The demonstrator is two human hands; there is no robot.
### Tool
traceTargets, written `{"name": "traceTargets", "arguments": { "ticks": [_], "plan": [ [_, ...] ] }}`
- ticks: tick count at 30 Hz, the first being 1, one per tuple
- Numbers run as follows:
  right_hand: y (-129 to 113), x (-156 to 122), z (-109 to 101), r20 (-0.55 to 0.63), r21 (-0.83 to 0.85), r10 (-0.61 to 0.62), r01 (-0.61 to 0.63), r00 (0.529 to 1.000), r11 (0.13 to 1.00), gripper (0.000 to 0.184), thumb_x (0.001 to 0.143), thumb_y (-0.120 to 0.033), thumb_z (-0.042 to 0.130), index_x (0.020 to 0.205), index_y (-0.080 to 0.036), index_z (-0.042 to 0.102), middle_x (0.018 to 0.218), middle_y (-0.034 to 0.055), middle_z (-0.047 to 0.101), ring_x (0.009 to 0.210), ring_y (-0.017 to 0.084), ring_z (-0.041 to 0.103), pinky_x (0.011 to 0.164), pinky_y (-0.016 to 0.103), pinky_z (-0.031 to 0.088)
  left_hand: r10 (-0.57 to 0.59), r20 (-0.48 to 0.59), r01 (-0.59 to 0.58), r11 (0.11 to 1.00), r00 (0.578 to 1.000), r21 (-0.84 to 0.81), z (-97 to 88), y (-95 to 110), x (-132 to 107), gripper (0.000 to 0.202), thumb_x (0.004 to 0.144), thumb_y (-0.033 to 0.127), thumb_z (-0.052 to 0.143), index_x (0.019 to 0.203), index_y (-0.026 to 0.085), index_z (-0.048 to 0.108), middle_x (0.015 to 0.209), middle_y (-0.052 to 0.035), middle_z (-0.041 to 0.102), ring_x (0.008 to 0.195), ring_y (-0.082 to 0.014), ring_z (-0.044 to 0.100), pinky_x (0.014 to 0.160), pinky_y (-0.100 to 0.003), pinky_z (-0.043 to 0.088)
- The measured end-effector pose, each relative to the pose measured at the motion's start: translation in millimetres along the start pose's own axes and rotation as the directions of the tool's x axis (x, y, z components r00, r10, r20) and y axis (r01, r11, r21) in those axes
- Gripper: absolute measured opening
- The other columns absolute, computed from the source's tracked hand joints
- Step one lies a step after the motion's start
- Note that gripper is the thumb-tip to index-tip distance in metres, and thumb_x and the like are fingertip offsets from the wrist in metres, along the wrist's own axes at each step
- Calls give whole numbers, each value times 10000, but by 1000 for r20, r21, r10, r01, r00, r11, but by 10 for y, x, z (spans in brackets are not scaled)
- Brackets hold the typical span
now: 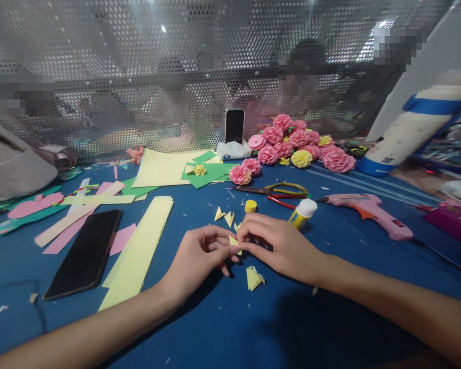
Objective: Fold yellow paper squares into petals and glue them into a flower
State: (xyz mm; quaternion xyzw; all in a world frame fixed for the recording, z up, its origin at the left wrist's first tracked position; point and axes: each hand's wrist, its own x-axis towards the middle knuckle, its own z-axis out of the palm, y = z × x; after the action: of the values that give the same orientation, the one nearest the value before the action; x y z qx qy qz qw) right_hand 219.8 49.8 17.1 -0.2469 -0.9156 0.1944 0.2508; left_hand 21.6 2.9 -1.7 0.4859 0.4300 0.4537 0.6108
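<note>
Between the fingertips of both hands is a small folded yellow paper piece (233,242). My left hand (202,251) pinches it from the left, thumb on top. Meeting it from the right, my right hand (272,241) pinches the same piece with thumb and forefinger. Several similar folded yellow pieces (229,219) lie just beyond the hands, one partly hidden by the right fingers. Closer to me rests another folded yellow paper piece (255,278). A glue stick (301,214) without its cap stands behind my right hand, and a yellow cap (250,206) is beside it.
Scissors (284,190) and a pink glue gun (372,207) lie at the right. Pink and yellow paper flowers (292,141) are heaped behind. Leftward are a black phone (85,254) and yellow paper strips (142,251). A perforated metal screen (138,66) closes the back; a bottle (411,130) leans at right.
</note>
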Motion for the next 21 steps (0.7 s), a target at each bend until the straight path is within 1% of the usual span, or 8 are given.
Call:
{"name": "traceTargets", "arguments": {
  "ticks": [3, 6, 11, 15, 21],
  "plan": [
    [1, 1, 3, 14, -3, 10, -10, 1000, 1000, 142, 1031, -245, 514, 906, -194, 558, 900, 13, 574, 829, 155, 548, 738, 267, 398, -19, -14, 18, 1000, 1000, -9, -2, 15, 4, 231, 751, 316, 792, 834, 115, 713, 668, -33, 696, 577, -110, 646, 532, -178, 551],
    [8, -2, 0, 23, -10, 10, -10, 1000, 1000, 145, 1035, -250, 509, 913, -192, 563, 909, 18, 577, 848, 162, 552, 749, 274, 403, -42, -16, 42, 999, 999, -14, -7, 30, 11, 222, 743, 298, 782, 841, 112, 715, 664, -38, 699, 580, -115, 653, 536, -182, 549],
    [15, -4, -29, 19, -36, -53, 54, 998, 998, 123, 1025, -265, 532, 949, -191, 595, 945, 41, 611, 892, 180, 564, 771, 285, 424, -81, -7, 81, 997, 997, -21, -16, 62, 15, 231, 717, 295, 786, 817, 105, 702, 653, -46, 697, 573, -121, 651, 527, -188, 538],
    [8, -3, -69, 24, -122, -130, 132, 991, 984, 150, 1033, -266, 516, 972, -185, 626, 955, 59, 626, 895, 189, 568, 765, 291, 426, -94, -4, 94, 995, 996, -22, -17, 94, 2, 226, 719, 290, 781, 818, 106, 695, 633, -40, 691, 557, -119, 641, 525, -194, 531],
    [-4, 15, -66, 68, -287, -203, 214, 977, 934, 276, 1072, -257, 390, 984, -155, 631, 951, 93, 624, 857, 202, 542, 711, 293, 410, -93, -4, 93, 996, 996, -9, 4, 102, -12, 196, 719, 263, 771, 818, 105, 709, 616, -33, 689, 532, -115, 631, 526, -200, 525]
  ]
}}
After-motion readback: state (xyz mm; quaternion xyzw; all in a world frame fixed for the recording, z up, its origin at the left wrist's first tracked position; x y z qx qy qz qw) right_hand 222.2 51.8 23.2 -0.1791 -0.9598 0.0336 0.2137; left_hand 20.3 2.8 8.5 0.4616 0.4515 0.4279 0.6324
